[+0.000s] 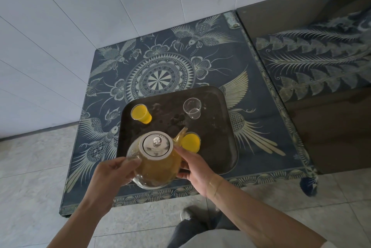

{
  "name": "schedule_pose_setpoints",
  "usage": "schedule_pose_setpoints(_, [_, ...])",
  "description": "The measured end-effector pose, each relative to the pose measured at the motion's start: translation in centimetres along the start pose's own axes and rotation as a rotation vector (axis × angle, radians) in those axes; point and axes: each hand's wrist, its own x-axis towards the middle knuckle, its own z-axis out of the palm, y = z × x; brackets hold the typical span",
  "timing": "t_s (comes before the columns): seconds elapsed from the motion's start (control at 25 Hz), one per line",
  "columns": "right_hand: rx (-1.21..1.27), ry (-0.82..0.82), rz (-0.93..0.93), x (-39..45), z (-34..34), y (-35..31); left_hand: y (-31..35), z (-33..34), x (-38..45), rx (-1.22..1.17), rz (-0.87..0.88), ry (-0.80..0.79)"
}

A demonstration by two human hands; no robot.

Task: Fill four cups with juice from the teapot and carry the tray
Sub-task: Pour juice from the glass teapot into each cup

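I hold the glass teapot [155,164] over the near edge of the dark tray [224,147]. The fingers of my left hand [109,173] grip its handle; my right hand [197,169] cups its side. The spout points over a full cup [190,143], partly hiding it. Another full cup [140,113] stands far left, an empty cup [192,107] far right. The tray sits on a patterned bench [261,79] beside a white wall [80,7].
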Motion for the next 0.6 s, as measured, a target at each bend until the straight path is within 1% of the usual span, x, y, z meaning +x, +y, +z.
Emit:
schedule_pose_setpoints(0.16, [0.0, -0.009, -0.043, -0.3, 0.3, -2.0, 0.9, -0.7, 0.6, -0.059, 0.052, -0.02])
schedule_pose_setpoints(0.32, [-0.025, -0.011, -0.061, -0.3, 0.8, -4.3, 2.6, -1.2, 1.4, -0.091, 0.064, -0.056])
schedule_pose_setpoints(0.48, [-0.012, -0.012, -0.1, 0.3, 1.3, -6.3, 4.1, -1.5, 3.0, -0.103, 0.076, -0.032])
schedule_pose_setpoints(0.6, [0.002, -0.009, -0.123, 1.0, 1.7, -7.3, 5.0, -1.6, 4.4, -0.127, 0.099, -0.043])
